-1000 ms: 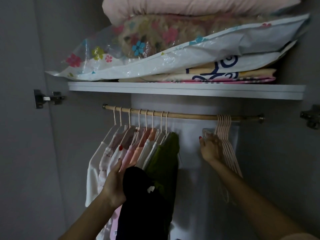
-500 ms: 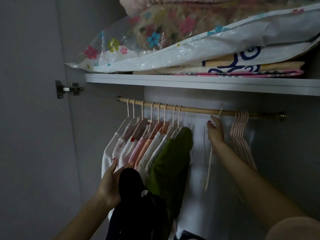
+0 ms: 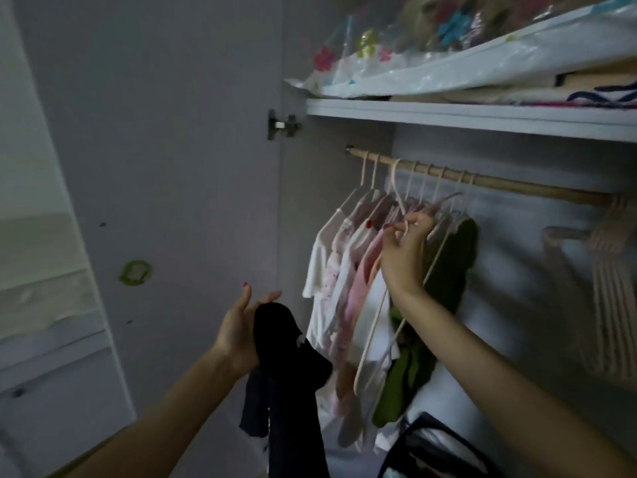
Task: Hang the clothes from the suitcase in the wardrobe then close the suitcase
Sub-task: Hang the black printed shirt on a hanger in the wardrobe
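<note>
Head view: in the lower middle of the frame the left hand [image 3: 241,331] grasps a black garment [image 3: 293,374], which drapes down from its grip toward the bottom edge. Right of it, at centre frame, the right hand [image 3: 405,250] pinches an empty pale hanger [image 3: 382,326] in front of the hung clothes [image 3: 348,270], below the wooden rail [image 3: 517,186]. Spare hangers [image 3: 612,288] bunch at the far right.
</note>
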